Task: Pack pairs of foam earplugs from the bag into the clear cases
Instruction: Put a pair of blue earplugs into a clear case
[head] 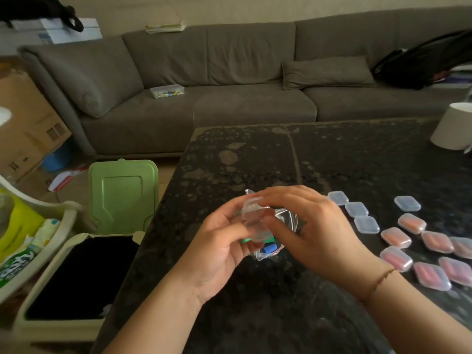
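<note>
Above the near middle of the dark speckled surface, both hands meet around one small clear case. The left hand pinches it from the left and below, thumb and curled fingers on its hinged plastic, and the right hand closes over it from the right, fingers bent across the top and thumb underneath, so each grip is clenched on the case. The case is thin, glossy and square with rounded corners, and its lid stands partly raised. Just under the hands lies the crinkled clear bag, touching the surface; a blue earplug and a green earplug show through it below the case, soft and stubby.

To the right of the right hand, three empty cases sit in a slanting row, with another empty case a little farther right. Nearer and farther right, filled cases hold orange and pink foam pieces behind cloudy plastic, lying flat and close together. A thin brown band circles the right wrist.

At the far right edge of the surface stands a white round container. Left of the surface, on the floor, a bin has its pale green lid standing open. A long grey sofa runs along the far side.
</note>
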Motion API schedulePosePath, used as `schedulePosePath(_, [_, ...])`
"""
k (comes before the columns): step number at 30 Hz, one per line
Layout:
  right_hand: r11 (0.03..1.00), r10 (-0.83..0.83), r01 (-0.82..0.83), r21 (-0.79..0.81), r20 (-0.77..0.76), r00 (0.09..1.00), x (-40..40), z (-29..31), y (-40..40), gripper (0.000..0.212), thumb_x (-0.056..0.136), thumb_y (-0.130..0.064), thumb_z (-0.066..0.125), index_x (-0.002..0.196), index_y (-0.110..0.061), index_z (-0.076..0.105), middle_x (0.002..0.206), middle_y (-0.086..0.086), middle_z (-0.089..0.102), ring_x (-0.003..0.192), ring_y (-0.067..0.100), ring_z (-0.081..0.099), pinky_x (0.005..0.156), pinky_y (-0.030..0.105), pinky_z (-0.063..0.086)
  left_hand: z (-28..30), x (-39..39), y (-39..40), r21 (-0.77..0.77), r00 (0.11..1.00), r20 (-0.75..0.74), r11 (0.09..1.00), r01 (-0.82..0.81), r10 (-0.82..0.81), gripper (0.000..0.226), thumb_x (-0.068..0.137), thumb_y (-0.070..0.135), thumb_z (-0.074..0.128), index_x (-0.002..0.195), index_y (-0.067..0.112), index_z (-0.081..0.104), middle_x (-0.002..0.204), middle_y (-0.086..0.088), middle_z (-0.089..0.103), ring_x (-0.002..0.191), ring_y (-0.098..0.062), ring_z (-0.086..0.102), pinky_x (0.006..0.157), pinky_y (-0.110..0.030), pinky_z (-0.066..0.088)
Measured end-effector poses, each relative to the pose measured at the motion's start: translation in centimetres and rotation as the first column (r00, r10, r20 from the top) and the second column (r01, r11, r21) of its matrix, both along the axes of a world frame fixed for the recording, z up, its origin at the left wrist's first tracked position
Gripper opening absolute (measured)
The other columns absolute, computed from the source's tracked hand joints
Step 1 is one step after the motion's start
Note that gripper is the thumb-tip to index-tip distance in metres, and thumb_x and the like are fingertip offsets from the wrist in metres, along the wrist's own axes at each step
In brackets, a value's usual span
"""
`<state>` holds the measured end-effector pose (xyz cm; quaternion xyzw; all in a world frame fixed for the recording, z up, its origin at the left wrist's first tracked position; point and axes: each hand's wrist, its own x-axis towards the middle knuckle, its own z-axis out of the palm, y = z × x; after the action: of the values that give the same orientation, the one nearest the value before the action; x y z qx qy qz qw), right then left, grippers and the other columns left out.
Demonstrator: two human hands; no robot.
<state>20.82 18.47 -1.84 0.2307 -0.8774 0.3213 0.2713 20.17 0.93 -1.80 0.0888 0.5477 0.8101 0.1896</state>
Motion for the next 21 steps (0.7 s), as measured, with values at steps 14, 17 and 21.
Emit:
schedulePosePath(14, [0.804,-0.536,0.28,0.524,0.437,0.722,-0.1,-1.1,-1.2,0.042,0.083,-0.068,0.053,0.095,-0.032,0.071,0.079,-0.009,0.065,0.067,0.01,0.06,0.053,0.023,0.047,-0.7,-2.8,-2.2,-0.001,0.886,0.307,0.931,-0.365,0.347,0.025,0.096,0.018,0.055,0.115,0.009,0.069,0.077,-0.007,0.059,0.065,-0.017,0.054,0.059,-0.028,0.041])
schedulePosePath(17, [0.762,-0.563,0.279,0.585,0.384,0.732,-0.1,-1.4,-1.7,0.044,0.081,-0.068,0.053,0.095,-0.03,0.07,0.083,-0.008,0.064,0.071,0.013,0.062,0.056,0.025,0.048,-0.7,-2.7,-2.1,-0.008,0.9,0.292,0.942,-0.335,0.323,0.026,0.096,0.02,0.055,0.115,0.01,0.07,0.079,-0.008,0.061,0.066,-0.017,0.054,0.059,-0.028,0.042])
schedulePosePath(21, [0.754,-0.539,0.251,0.607,0.352,0.765,-0.1,-1.5,-1.7,0.039,0.083,-0.06,0.053,0.097,-0.029,0.071,0.082,-0.007,0.064,0.073,0.015,0.064,0.055,0.026,0.047,-0.6,-2.8,-2.4,-0.007,0.919,0.255,0.951,-0.308,0.3,0.026,0.097,0.02,0.054,0.116,0.01,0.068,0.075,-0.007,0.059,0.067,-0.017,0.056,0.067,-0.032,0.043])
